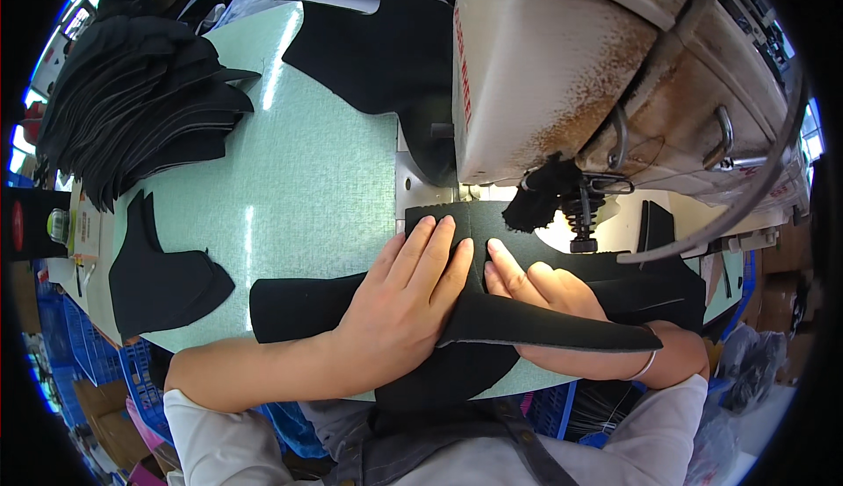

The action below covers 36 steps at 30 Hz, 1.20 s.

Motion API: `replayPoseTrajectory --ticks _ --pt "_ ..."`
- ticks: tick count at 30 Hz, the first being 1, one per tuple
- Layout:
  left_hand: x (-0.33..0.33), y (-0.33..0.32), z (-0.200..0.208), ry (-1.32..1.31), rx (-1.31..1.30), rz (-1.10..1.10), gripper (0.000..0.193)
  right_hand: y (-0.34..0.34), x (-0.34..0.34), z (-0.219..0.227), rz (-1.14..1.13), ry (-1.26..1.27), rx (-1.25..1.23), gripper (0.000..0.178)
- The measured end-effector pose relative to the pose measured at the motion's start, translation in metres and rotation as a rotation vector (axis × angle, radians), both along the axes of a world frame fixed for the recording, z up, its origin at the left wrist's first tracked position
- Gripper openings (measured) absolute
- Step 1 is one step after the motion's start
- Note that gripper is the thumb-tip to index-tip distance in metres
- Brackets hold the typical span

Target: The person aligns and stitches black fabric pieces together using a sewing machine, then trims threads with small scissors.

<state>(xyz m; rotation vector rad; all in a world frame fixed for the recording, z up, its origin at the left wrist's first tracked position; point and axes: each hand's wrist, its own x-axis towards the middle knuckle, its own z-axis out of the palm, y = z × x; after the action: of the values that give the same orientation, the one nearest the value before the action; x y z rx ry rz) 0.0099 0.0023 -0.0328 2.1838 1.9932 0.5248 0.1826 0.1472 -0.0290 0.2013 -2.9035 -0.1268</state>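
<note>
Black fabric pieces (299,306) lie under both my hands at the sewing machine (544,73). My left hand (404,284) rests flat on the fabric, fingers stretched toward the needle area. To its right, my right hand (536,288) presses on the same fabric, index finger extended beside a seam line. A folded flap of the black fabric (544,324) lies across my right wrist and hides part of that hand. The presser foot and needle are mostly hidden by the machine head. Behind the work, another black cut piece (360,56) lies against the machine's left side.
A tall stack of black cut pieces (149,100) stands at the far left of the pale green table (325,196). Nearer lie a few more cut pieces (167,284). A thread tension spring (583,214) juts from the machine. Blue baskets (145,381) stand below the table edge.
</note>
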Motion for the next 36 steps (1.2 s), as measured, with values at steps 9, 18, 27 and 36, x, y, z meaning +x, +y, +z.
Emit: replayPoseTrajectory --ticks 9,18,27,36 --pt "-0.004 0.006 -0.001 -0.028 0.035 -0.017 0.053 0.001 -0.003 0.014 0.027 -0.037 0.027 0.047" --pt "-0.010 0.015 -0.002 -0.024 0.078 -0.003 0.052 0.002 -0.008 0.015 -0.076 -0.064 0.006 0.037" --pt "-0.012 0.016 0.000 0.018 0.058 -0.011 0.051 0.003 -0.004 0.009 -0.068 -0.038 0.033 0.039" --pt "-0.014 0.016 -0.002 0.009 0.080 -0.002 0.051 0.009 -0.006 0.008 -0.033 -0.009 0.038 0.043"
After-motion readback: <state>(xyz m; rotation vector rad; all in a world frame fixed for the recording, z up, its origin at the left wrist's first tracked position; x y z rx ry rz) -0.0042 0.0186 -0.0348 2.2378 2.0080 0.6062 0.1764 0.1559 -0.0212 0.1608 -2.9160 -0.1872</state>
